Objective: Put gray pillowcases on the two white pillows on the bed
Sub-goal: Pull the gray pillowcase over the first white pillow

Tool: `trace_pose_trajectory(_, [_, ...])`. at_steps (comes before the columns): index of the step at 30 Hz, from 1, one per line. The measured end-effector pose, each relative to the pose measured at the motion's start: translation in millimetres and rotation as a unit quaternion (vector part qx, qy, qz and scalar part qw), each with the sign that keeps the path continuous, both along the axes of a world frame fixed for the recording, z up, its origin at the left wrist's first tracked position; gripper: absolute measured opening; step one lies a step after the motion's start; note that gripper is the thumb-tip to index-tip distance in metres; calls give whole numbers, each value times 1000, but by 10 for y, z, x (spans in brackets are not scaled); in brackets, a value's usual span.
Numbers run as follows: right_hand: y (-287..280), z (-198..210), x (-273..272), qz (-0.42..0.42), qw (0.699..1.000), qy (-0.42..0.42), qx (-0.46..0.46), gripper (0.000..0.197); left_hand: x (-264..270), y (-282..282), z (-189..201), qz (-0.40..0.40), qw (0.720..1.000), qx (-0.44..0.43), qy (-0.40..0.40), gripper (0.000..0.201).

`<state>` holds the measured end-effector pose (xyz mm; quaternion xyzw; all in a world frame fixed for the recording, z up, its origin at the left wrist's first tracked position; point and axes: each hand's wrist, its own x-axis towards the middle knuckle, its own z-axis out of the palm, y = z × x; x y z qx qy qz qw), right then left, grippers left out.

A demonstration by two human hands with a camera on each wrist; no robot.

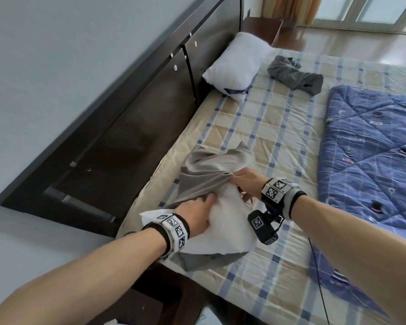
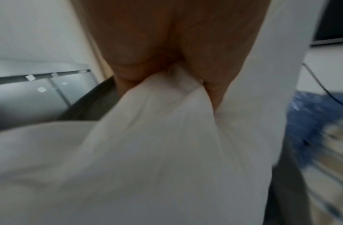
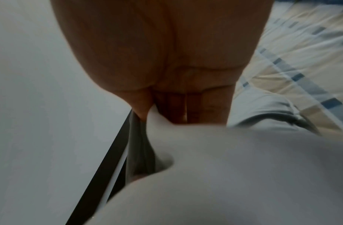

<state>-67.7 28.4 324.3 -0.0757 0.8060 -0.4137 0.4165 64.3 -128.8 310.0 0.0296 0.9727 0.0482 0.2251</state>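
A white pillow lies at the near edge of the bed, its far end inside a gray pillowcase. My left hand rests on the pillow, and in the left wrist view this hand pinches a fold of the white pillow. My right hand grips the bunched open edge of the pillowcase over the pillow's right side. In the right wrist view the right hand holds gray cloth against the pillow. A second bare white pillow leans on the headboard, with a crumpled gray pillowcase beside it.
The bed has a plaid beige-and-blue sheet. A blue quilt covers its right side. A dark wooden headboard runs along the left against a pale wall. A black cable trails from my right wrist.
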Motion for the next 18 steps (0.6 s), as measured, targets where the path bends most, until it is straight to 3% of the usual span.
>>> trace_pose_trajectory(2, [43, 74, -17, 35, 999, 30, 25, 30, -194, -21, 101, 10, 999, 31, 1, 38])
trace_pose_trajectory(6, [326, 156, -88, 41, 989, 118, 74, 31, -425, -120, 350, 19, 999, 46, 0, 16])
trace_pose_trajectory(12, [477, 279, -63, 6, 992, 128, 23, 31, -639, 15, 355, -30, 997, -61, -43, 37])
trace_pose_trajectory(18, [620, 498, 7, 16, 974, 224, 36, 22, -869, 126, 547, -4, 997, -74, -6, 31])
